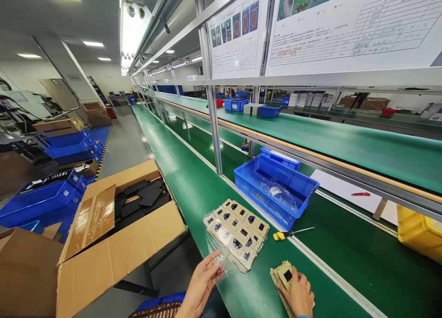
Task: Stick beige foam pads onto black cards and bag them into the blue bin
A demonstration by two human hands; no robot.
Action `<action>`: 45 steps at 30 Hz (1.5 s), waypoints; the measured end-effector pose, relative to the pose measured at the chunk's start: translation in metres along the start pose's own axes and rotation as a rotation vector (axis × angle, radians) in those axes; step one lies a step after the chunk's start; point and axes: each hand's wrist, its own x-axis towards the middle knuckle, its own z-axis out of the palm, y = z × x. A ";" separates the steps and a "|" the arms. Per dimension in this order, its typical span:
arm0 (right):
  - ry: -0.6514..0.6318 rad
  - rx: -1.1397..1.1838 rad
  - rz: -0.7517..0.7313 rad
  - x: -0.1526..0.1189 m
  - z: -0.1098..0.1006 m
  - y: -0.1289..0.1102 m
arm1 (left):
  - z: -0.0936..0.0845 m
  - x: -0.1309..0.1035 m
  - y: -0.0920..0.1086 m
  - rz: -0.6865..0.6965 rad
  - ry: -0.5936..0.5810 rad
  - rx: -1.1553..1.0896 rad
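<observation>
Beige panels with dark square windows and dark round parts (241, 226) lie in a layered stack on the green bench, partly wrapped in a clear plastic film (228, 263). My left hand (205, 279) is at the near corner of this stack, with thumb and fingers closed on the loose edge of the film. To the right, my right hand (299, 292) grips a smaller stack of beige panels (285, 274) from above, fingers over its right side. The lower part of that stack is hidden by the hand. A yellow-handled screwdriver (283, 235) lies beyond it.
A blue bin (272, 207) holding clear plastic stands behind the panels. An open cardboard box (120, 253) of black pieces is at the left. A yellow bin (419, 235) and a red cutter (361, 194) are at the right. A metal post (213, 124) rises from the bench.
</observation>
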 end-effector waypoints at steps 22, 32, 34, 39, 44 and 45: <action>0.278 1.222 -0.194 0.146 -0.149 -0.136 | -0.023 0.080 -0.036 0.071 -0.155 0.813; 0.504 1.506 0.075 0.188 -0.140 -0.110 | -0.017 0.135 -0.051 0.031 -0.107 1.195; 0.530 1.501 0.038 0.178 -0.128 -0.114 | -0.008 0.144 -0.052 0.054 -0.119 1.266; 0.507 1.524 0.004 0.203 -0.146 -0.108 | 0.008 0.154 -0.053 0.081 -0.150 1.454; 0.611 1.440 -0.015 0.221 -0.173 -0.109 | 0.022 0.155 -0.065 0.085 -0.100 1.575; 0.619 1.403 -0.019 0.217 -0.172 -0.112 | 0.024 0.156 -0.067 0.081 -0.090 1.574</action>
